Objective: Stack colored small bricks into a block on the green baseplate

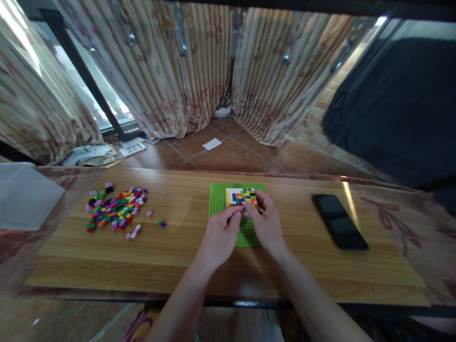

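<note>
"First, where does the multicoloured toy-brick panel point(239, 194) sit?"

"Just right of the frame's centre, on the green studded baseplate point(216, 199). Fingers mask part of its near edge; no clear long axis can be made out."

"State of the fingers?"

"Left hand point(223, 232): thumb and forefinger brought together by the panel's near edge; whether they pinch a brick, I cannot tell. Right hand point(268, 222): fingers curved around the panel's right edge, thumb over its near part; firmness of hold undetermined."

"Governing relation?"

"The panel lies up-frame of the left fingertips; the right hand is nearer. Loose bricks point(119, 206) lie well apart, frame left."
</note>
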### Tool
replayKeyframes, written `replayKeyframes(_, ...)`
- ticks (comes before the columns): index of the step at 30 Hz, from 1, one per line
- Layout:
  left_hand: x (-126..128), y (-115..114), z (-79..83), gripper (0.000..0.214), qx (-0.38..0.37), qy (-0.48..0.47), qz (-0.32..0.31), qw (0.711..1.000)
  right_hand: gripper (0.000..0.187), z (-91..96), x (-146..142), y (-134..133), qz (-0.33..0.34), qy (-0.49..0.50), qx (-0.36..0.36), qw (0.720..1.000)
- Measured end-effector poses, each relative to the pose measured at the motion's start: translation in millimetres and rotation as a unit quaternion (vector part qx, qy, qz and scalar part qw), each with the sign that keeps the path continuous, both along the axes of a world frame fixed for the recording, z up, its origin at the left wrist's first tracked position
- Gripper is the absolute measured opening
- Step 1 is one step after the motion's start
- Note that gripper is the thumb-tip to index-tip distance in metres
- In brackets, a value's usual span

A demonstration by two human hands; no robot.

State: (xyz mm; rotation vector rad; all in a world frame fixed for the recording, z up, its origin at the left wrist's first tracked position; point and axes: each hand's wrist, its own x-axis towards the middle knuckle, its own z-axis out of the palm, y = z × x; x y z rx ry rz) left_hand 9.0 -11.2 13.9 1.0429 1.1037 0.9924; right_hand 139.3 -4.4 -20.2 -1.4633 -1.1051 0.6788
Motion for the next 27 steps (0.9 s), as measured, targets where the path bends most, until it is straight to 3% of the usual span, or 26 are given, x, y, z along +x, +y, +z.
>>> replayKeyframes(4,1,1,-2.1,0.022,0.030,0.032,-0.021,0.999,0.043,0.7,0,1,-0.003,0.010,0.001,1.000)
replayKeyframes(10,1,2,-6.4,0.019,0.012,0.003,-0.011,1.000,0.046,0.8,-3,4,-0.024,0.032,-0.006,0.999)
replayKeyframes(17,-3,3,9.6,0.023,-0.048,-0.068,-0.006,0.997,0.048,3.0,-2,6,-0.010,0.122,-0.027,0.992)
replayKeyframes(22,-34,13,20.5,0.028,-0.061,-0.139,0.090,0.984,0.045,2.2,4,-2,-0.021,0.202,-0.039,0.978)
replayKeyframes(27,-76,26,20.9,0.022,-0.018,-0.063,0.183,0.981,0.042,-8.5,15,0,-0.042,0.206,-0.051,0.976)
